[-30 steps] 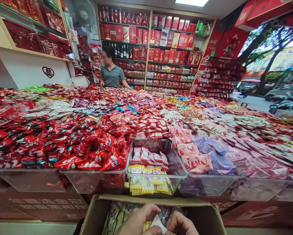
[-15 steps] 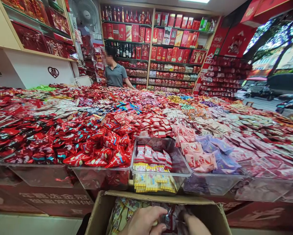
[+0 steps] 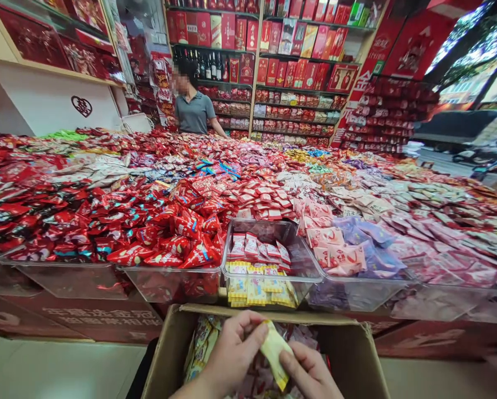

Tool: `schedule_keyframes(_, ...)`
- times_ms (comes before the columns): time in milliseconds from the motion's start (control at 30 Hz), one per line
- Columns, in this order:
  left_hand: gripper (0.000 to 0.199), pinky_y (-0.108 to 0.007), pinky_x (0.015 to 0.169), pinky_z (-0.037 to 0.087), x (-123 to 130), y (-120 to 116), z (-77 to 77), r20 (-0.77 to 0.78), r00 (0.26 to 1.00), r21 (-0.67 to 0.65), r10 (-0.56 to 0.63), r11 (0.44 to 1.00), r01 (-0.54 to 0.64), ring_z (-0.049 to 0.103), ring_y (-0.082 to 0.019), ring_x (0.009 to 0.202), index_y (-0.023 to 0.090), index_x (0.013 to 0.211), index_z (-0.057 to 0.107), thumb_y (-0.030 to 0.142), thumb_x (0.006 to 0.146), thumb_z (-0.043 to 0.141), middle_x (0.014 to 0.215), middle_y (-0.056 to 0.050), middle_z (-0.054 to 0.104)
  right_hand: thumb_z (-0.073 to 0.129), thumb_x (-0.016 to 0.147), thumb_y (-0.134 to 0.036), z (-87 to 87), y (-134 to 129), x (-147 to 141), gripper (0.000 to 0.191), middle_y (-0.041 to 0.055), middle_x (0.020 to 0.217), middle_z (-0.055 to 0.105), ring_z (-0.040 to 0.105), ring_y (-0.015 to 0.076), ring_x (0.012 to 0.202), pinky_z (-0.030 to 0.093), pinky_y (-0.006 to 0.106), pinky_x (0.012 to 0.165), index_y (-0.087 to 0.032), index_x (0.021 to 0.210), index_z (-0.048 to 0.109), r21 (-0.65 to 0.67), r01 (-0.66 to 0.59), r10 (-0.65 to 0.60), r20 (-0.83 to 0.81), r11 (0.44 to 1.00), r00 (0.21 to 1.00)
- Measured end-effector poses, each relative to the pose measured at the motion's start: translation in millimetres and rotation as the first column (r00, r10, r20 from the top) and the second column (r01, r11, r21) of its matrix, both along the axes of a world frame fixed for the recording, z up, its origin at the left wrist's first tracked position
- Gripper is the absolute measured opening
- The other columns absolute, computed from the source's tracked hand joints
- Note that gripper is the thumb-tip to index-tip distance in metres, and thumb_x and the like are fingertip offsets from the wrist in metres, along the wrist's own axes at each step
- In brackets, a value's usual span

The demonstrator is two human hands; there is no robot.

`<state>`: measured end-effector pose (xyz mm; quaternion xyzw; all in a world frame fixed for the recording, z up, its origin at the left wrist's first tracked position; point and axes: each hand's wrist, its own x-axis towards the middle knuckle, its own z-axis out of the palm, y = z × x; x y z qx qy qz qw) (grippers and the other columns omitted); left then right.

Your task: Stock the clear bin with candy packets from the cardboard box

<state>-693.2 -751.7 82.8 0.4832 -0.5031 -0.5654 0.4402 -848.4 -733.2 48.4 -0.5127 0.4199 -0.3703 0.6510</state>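
Observation:
A small yellow candy packet (image 3: 274, 350) is pinched between both hands over an open cardboard box (image 3: 358, 354). My left hand (image 3: 236, 348) grips its upper end between thumb and fingers. On the lower right end of the packet, my right hand (image 3: 308, 368) has closed its thumb and fingers. Inside the box, yellow-green packets (image 3: 204, 346) lie along the left, and pinkish packets fill the middle, partly hidden by my hands. Just beyond the box stands a clear plastic bin (image 3: 302, 266) with red-and-white packets (image 3: 254, 246) behind yellow-and-white packets (image 3: 254, 282).
Red candy packets (image 3: 185, 227) heap up in bins to the left. Pink packets (image 3: 339, 255) and purple packets (image 3: 368, 238) fill the bin at right. Across the wide candy display, a person in a grey shirt (image 3: 194, 113) stands before shelves (image 3: 254, 83) of boxes and bottles.
My hands have come up from among the packets in the box, and the yellow packet is now held between them. The view has tilted downward slightly.

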Motion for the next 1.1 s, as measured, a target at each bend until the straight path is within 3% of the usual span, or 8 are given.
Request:
schedule_keyframes(233, 0.027, -0.021, 0.059, 0.044, -3, -5, 0.1, -0.143, 0.989, 0.049, 0.019, 0.999, -0.012, 0.054, -0.012, 0.063, 0.014, 0.093, 0.059, 0.035, 0.076, 0.056, 0.072, -0.001, 0.061, 0.047, 0.076, -0.054, 20.9, 1, -2, 0.04, -0.0006, 0.052, 0.051, 0.045, 0.0094, 0.047, 0.035, 0.02, 0.047, -0.016, 0.064, 0.051, 0.004, 0.025, -0.025, -0.014, 1.0, 1.0)
schedule_keyframes(300, 0.032, -0.022, 0.055, 0.044, -2, -5, 1.0, -0.172, 0.984, 0.071, -0.038, 0.996, 0.051, 0.054, -0.012, 0.06, 0.015, 0.101, 0.054, 0.038, 0.078, 0.052, 0.071, -0.001, 0.06, 0.045, 0.08, -0.046, 19.7, 1, -5, 0.035, 0.0001, 0.053, 0.052, 0.046, 0.0099, 0.049, 0.037, 0.021, 0.048, -0.016, 0.065, 0.054, -0.131, 0.052, -0.07, -0.133, 0.99, 0.989)
schedule_keyframes(433, 0.037, -0.024, 0.06, 0.046, 3, -3, 2.9, -0.128, 0.976, 0.04, -0.178, 0.982, 0.185, 0.059, -0.016, 0.071, 0.016, 0.109, 0.049, 0.04, 0.081, 0.049, 0.085, -0.005, 0.063, 0.044, 0.083, -0.02, 12.8, -1, -15, 0.023, 0.0074, 0.083, 0.062, 0.056, 0.0154, 0.076, 0.045, 0.025, 0.067, -0.02, 0.096, 0.063, -0.614, -0.011, -0.239, -0.325, 0.789, 0.915)
schedule_keyframes(600, 0.041, -0.031, 0.088, 0.04, 0, 2, 2.3, -0.265, 0.932, -0.015, -0.249, 0.967, 0.254, 0.051, -0.021, 0.105, 0.019, 0.11, 0.047, 0.029, 0.073, 0.063, 0.112, -0.01, 0.057, 0.046, 0.079, -0.008, 2.4, -4, -24, 0.042, 0.0087, 0.107, 0.056, 0.052, 0.0178, 0.101, 0.045, 0.029, 0.082, -0.027, 0.115, 0.055, -0.807, -0.017, -0.404, -0.314, 0.591, 0.859)
schedule_keyframes(733, 0.046, -0.03, 0.084, 0.043, -5, 4, 3.0, -0.317, 0.929, -0.009, -0.19, 0.98, 0.197, 0.054, -0.019, 0.099, 0.02, 0.109, 0.045, 0.015, 0.069, 0.066, 0.112, -0.009, 0.055, 0.049, 0.078, -0.013, 3.4, -4, -24, 0.035, 0.0093, 0.113, 0.054, 0.049, 0.0204, 0.105, 0.043, 0.034, 0.087, -0.023, 0.11, 0.058, -0.713, 0.203, -0.478, -0.206, 0.671, 0.854)
schedule_keyframes(833, 0.04, -0.028, 0.082, 0.043, -6, 3, 2.6, -0.294, 0.945, -0.012, -0.147, 0.989, 0.15, 0.055, -0.017, 0.095, 0.019, 0.108, 0.046, 0.014, 0.071, 0.062, 0.106, -0.007, 0.057, 0.046, 0.081, -0.024, 7.5, -5, -21, 0.031, 0.0095, 0.105, 0.059, 0.058, 0.0193, 0.087, 0.048, 0.034, 0.074, -0.021, 0.111, 0.055, -0.361, 0.425, -0.461, -0.017, 0.83, 0.887)
schedule_keyframes(933, 0.042, -0.027, 0.08, 0.044, -5, 4, -0.2, -0.264, 0.948, -0.022, -0.18, 0.983, 0.181, 0.055, -0.016, 0.093, 0.021, 0.112, 0.043, 0.013, 0.073, 0.059, 0.108, -0.006, 0.054, 0.053, 0.079, -0.031, 12.0, -5, -16, 0.035, 0.0058, 0.087, 0.062, 0.057, 0.0138, 0.062, 0.047, 0.028, 0.057, -0.021, 0.112, 0.049, -0.05, 0.404, -0.393, 0.143, 0.914, 0.908)
schedule_keyframes(1100, 0.064, -0.03, 0.084, 0.042, 1, 5, 3.6, 0.025, 0.948, -0.084, -0.318, 0.944, 0.319, 0.051, -0.014, 0.093, 0.027, 0.129, 0.027, 0.009, 0.073, 0.052, 0.111, -0.005, 0.047, 0.066, 0.069, -0.03, 18.7, -3, -6, 0.039, -0.0036, 0.061, 0.054, 0.05, 0.009, 0.052, 0.041, 0.02, 0.049, -0.02, 0.101, 0.048, 0.047, 0.334, -0.337, 0.175, 0.942, 0.925)
